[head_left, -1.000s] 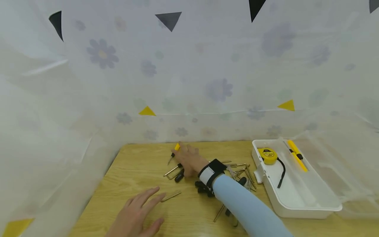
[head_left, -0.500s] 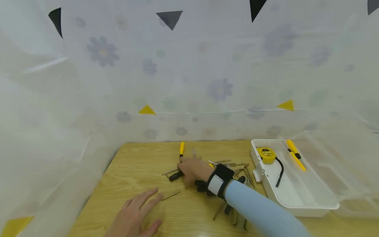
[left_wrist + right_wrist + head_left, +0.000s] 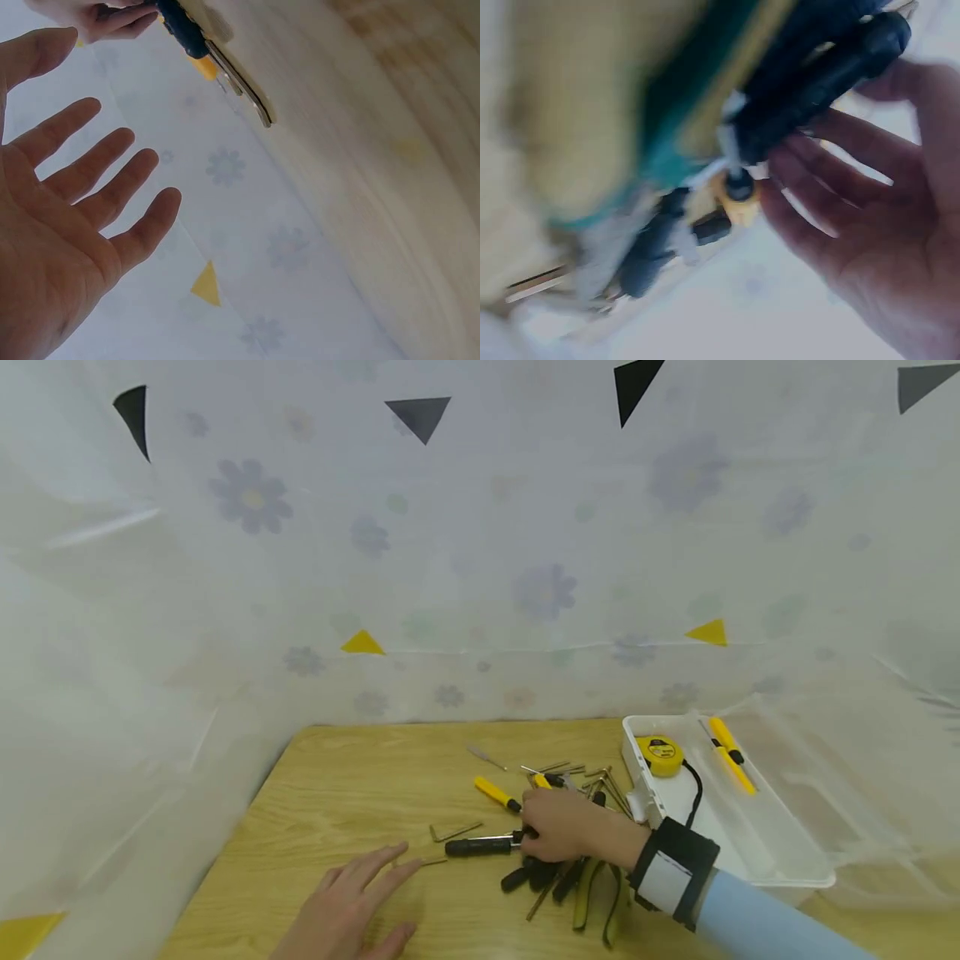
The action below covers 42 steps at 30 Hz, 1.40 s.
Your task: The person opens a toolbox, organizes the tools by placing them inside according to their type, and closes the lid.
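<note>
My right hand [image 3: 558, 822] is over the tool pile, its fingers curled around a black-handled screwdriver [image 3: 478, 846] lying sideways on the table. In the right wrist view, thumb and fingers close around a black handle [image 3: 825, 82]. A yellow-handled tool [image 3: 497, 793] reaches under the same hand, its far end hidden. Green pliers handles [image 3: 588, 893] poke out below it, blurred in the right wrist view. Fingers spread, my left hand [image 3: 348, 902] is at the front left near a thin hex key [image 3: 431, 862]; its palm [image 3: 52, 247] holds nothing. Another hex key [image 3: 457, 832] lies just beyond.
At the right, a white toolbox [image 3: 795, 878] with its clear lid folded back holds a yellow tape measure [image 3: 660, 755] and yellow-handled tools [image 3: 729, 753]. Several hex keys [image 3: 617, 795] lie beside its left wall. A thin flat-bladed tool [image 3: 487, 757] lies farther back.
My right hand has moved right and nearer to me, dragging the yellow-handled tool and the black-handled screwdriver along. The thin flat-bladed tool is uncovered. My left hand stays nearly still.
</note>
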Tool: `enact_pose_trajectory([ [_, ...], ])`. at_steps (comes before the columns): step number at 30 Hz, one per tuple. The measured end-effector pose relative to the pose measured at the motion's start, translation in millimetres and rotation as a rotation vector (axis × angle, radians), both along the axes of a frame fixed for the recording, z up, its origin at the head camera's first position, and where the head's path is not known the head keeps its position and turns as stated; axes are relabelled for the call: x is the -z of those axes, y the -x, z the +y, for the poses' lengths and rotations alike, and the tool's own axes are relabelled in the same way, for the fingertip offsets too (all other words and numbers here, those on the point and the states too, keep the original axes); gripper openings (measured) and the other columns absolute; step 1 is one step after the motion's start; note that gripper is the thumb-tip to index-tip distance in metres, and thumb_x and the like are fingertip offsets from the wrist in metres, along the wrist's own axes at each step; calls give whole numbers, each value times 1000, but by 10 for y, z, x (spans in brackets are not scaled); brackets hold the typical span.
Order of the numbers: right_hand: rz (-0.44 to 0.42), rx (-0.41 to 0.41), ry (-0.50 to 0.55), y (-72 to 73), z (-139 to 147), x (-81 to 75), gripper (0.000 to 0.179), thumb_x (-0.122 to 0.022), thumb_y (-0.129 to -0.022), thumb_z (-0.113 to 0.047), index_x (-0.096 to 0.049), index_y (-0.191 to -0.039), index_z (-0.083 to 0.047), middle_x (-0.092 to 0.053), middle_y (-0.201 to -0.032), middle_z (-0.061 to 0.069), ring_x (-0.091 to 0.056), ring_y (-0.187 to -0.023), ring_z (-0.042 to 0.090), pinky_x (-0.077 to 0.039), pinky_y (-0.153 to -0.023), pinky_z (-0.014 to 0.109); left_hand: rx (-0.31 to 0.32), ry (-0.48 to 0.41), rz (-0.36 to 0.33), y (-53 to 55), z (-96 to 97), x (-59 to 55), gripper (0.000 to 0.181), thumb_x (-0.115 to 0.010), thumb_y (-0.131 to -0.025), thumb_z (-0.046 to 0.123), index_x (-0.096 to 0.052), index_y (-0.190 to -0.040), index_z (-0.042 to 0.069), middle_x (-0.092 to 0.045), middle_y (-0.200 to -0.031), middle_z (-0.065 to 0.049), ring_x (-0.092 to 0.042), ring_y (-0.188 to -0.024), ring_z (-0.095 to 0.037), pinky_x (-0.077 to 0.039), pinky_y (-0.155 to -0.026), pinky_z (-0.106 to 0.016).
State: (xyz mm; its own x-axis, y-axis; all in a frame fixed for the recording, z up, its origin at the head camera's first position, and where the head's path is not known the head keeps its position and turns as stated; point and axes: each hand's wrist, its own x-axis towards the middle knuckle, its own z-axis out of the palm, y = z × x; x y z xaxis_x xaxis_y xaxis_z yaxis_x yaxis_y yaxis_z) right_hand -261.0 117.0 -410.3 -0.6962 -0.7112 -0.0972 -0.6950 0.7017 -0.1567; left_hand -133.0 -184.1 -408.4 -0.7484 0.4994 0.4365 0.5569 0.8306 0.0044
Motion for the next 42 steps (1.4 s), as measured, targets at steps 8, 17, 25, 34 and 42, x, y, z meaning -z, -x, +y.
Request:
enact_pose_trajectory([
  [8,144,83,113,-89,283,-247,13,-59,-92,-12,-69,-84,-13,-61,-73,-5,-50,-64,5,-45,-60,23,84,-18,98,79,-15,-65,69,-80,-67,41,-56,-130,26,-58,-130,2,-59,-110,-15,-52,-77,-37],
  [17,117,129,173,-354,530,-310,24,-60,-88,-6,-51,-69,-17,-37,-56,-10,-30,-50,2,-28,-48,16,59,-22,65,61,-32,-48,68,-79,-70,41,-54,-132,30,-57,-132,2,-58,-113,-15,-52,-81,-37],
  [25,138,148,274,-563,691,-387,34,-61,-73,4,-43,-58,-20,-26,-60,-12,-24,-57,1,-24,-53,17,49,-35,53,48,-79,-68,71,-80,-69,39,-53,-133,29,-57,-131,1,-58,-113,-17,-52,-79,-39],
  [34,771,86,593,-721,1397,-412,25,-52,-85,-19,-54,-60,-16,-53,-64,-8,-42,-60,1,-34,-52,9,53,-53,25,36,-48,-30,67,-77,-72,40,-53,-134,30,-55,-134,2,-57,-115,-17,-50,-81,-39],
  [42,908,423,534,-889,2116,-450,29,-55,-80,-30,-63,-60,-10,-59,-57,-3,-44,-51,-3,-35,-45,14,99,-63,-8,94,25,-45,66,-75,-75,38,-49,-136,33,-52,-138,4,-55,-119,-17,-50,-88,-39],
])
